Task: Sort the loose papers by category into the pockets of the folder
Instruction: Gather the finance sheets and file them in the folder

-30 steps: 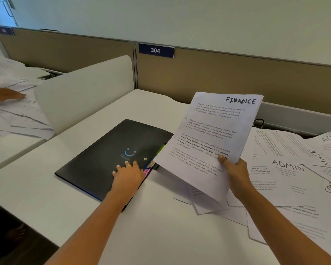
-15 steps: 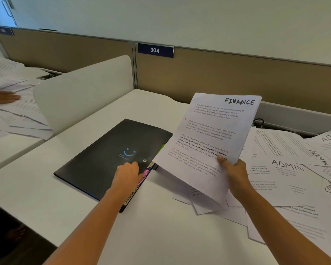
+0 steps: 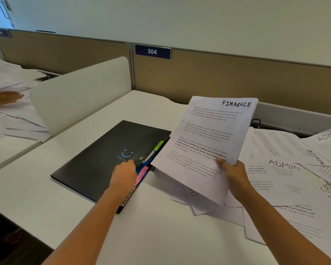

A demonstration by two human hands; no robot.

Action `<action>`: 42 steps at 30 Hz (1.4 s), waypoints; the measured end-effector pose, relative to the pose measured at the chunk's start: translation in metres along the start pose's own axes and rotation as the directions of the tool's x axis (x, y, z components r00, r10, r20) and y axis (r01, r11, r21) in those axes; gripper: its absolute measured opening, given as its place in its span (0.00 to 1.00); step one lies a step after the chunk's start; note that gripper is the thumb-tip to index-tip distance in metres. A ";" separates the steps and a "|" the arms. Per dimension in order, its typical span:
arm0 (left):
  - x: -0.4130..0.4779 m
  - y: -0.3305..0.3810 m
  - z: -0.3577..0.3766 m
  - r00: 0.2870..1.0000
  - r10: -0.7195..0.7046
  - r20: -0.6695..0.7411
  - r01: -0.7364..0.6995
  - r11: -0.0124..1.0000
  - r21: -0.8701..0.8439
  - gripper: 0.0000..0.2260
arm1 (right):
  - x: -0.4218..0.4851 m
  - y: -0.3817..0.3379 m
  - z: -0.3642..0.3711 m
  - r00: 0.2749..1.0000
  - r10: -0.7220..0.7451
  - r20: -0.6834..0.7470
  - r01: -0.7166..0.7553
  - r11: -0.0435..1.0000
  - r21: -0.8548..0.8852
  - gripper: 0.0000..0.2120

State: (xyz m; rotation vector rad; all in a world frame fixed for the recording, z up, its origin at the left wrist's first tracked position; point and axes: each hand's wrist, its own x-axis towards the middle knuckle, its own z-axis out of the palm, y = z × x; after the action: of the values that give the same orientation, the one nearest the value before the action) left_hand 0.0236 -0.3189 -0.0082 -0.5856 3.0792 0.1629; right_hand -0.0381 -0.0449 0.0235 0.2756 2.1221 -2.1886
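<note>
the right hand (image 3: 232, 174) was closed on a stack of sheets headed finance (image 3: 206, 142), thumb on the printed face, holding it tilted up above the white desk (image 3: 161, 236). the left hand (image 3: 125, 174) rested on the black folder (image 3: 103, 159) at its right edge, fingers curled down at the cover's rim beside the coloured tabs (image 3: 141, 175); whether it pinched the cover i could not tell. the folder lay flat and shut on the desk, left of the held stack. loose papers (image 3: 287, 169), several marked admin, were spread over the desk's right side. a small sign (image 3: 152, 51) on the partition read 304.
</note>
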 end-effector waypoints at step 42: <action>0.002 -0.016 -0.057 0.999 0.002 -0.047 -0.015 0.963 -0.270 0.16 | -0.052 -0.010 0.096 0.823 0.257 0.507 -0.125 0.952 -0.279 0.18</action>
State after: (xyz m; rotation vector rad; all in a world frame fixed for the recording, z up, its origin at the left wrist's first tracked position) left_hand 0.0285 -0.3399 0.0472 -0.5892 3.1272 0.5866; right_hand 0.0036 -0.1437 0.0451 -0.1307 1.8970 -1.6248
